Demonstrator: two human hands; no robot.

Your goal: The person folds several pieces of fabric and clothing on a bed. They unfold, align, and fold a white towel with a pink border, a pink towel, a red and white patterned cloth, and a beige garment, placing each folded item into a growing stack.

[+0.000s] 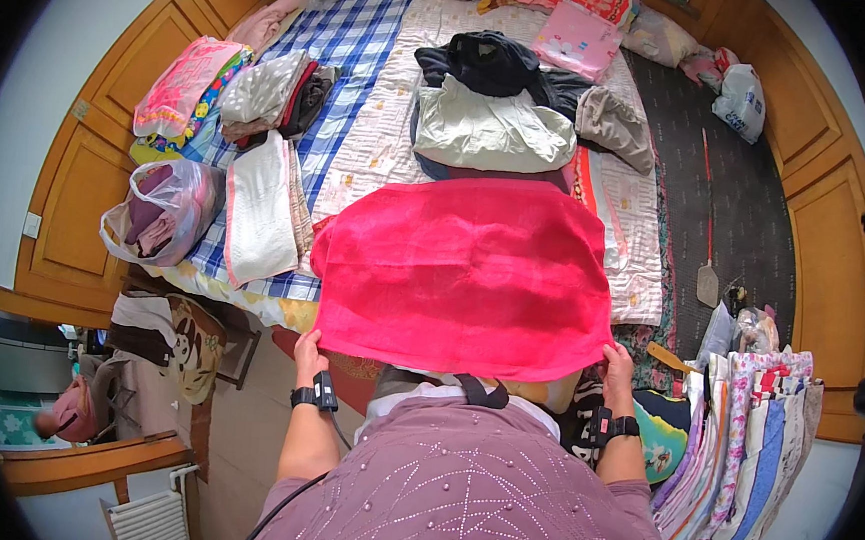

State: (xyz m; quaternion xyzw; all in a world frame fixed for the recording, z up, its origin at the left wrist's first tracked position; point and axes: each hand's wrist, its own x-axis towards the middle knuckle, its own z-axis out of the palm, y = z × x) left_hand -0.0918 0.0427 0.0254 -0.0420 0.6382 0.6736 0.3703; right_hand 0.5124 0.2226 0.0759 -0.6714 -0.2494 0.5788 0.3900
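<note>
A bright pink-red towel (469, 280) is spread wide in front of me, its far part lying over the bed and folded clothes. My left hand (310, 348) grips its near left corner, and my right hand (616, 366) grips the near right corner. Just beyond the towel's far edge is a pale green folded garment (495, 128). Dark clothing (492, 63) is heaped behind that, with a grey-beige garment (614, 125) at its right. To the left of the towel lies a folded white towel with a pink edge (260, 213).
A plastic bag of clothes (166, 210) stands at the bed's left edge, near folded clothes (272, 93) and towels (189, 87). A fly swatter (708, 236) lies on the dark mat (677, 106). Hanging fabrics (750, 458) are at right. Another person (76, 411) sits beyond the doorway.
</note>
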